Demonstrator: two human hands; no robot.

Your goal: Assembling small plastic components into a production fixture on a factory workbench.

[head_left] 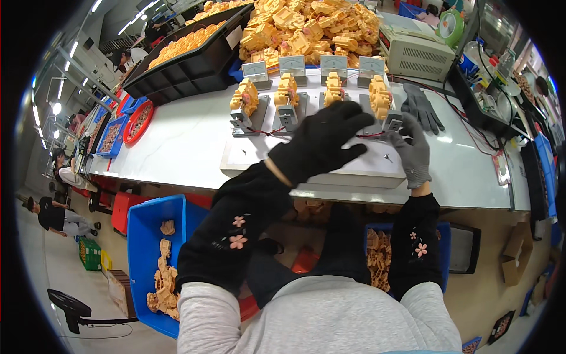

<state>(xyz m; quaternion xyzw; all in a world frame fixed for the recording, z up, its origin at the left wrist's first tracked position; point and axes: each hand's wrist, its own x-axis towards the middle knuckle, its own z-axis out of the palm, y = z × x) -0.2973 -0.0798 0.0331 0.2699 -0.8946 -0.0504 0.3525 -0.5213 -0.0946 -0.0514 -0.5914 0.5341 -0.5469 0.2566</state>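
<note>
On a white base board (259,163), several metal test fixtures stand in a row, each holding an upright yellow plastic part (285,91). Small meters with white dials (333,66) stand behind them. My left hand (330,140), in a black glove, hovers over the front of the board, fingers stretched apart with nothing in them; it hides part of the third fixture. My right hand (411,147), in a grey glove, is at the rightmost fixture, fingers curled round its metal clamp (393,122). That fixture holds another yellow part (379,95). A spare grey glove (422,107) lies to the right.
Yellow parts are heaped (312,29) at the back, beside a black crate (188,65). A beige instrument (417,47) stands back right, with loose cables near it. Below the table edge, a blue bin (144,236) holds more parts. Other people are at the far left.
</note>
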